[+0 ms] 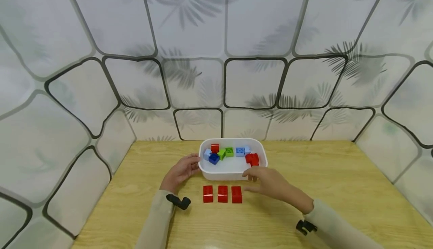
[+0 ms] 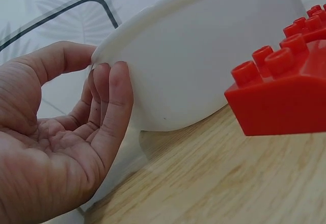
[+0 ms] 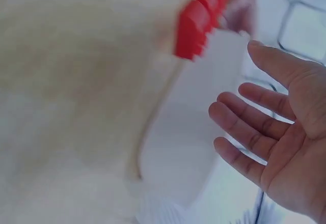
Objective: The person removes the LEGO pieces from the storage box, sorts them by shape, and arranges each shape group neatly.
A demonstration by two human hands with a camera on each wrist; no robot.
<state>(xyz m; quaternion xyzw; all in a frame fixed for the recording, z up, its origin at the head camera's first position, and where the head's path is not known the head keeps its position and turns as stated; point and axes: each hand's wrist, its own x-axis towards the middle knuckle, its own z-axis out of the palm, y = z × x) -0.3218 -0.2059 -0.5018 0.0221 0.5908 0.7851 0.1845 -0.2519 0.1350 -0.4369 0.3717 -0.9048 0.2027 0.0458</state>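
Three glossy red plastic bricks with round studs (image 1: pixel 222 194) lie in a row, spaced slightly apart, on the pale wood-grained tabletop (image 1: pixel 118 211), just in front of a white plastic tray with rounded corners (image 1: pixel 224 176). My left hand (image 1: pixel 182 170) is at the tray's left end, fingers bent, their tips against the outer wall and the thumb tip at the rim; I cannot tell whether they pinch it. My right hand (image 1: pixel 270 183) is by the front right corner, palm free, fingers loosely bent and well spread from the thumb, with hold of nothing that I can see; whether a fingertip meets the rim, I cannot tell. The rightmost of the three bricks is just beside its thumb. Inside the tray, toward the left, sit a red brick (image 1: pixel 215 148), a light blue brick (image 1: pixel 207 154) and a dark blue brick (image 1: pixel 214 159). Two lime-green bricks (image 1: pixel 229 152) lie near the middle, two more light blue ones (image 1: pixel 239 151) right of those, and a cluster of red bricks (image 1: pixel 252 159) fills the right end, close to my right fingers.
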